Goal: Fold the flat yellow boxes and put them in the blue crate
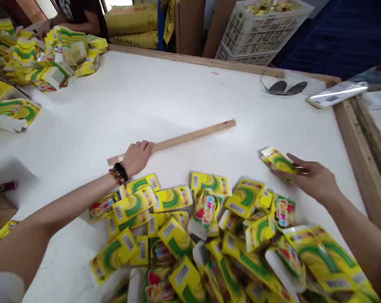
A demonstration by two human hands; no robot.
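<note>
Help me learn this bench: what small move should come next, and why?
Probably draw the yellow-and-green carton out from the pile of cartons with your right hand, because those fingers already touch it, while your left hand rests on the wooden strip.

Flat yellow-and-green printed cartons (174,235) lie in a loose heap (many barcodes showing), one carton (277,164) under the right hand (308,179).

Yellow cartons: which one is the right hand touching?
The carton beneath the right hand, just beyond the edge of the pile; no other carton lies under those fingers.
</note>
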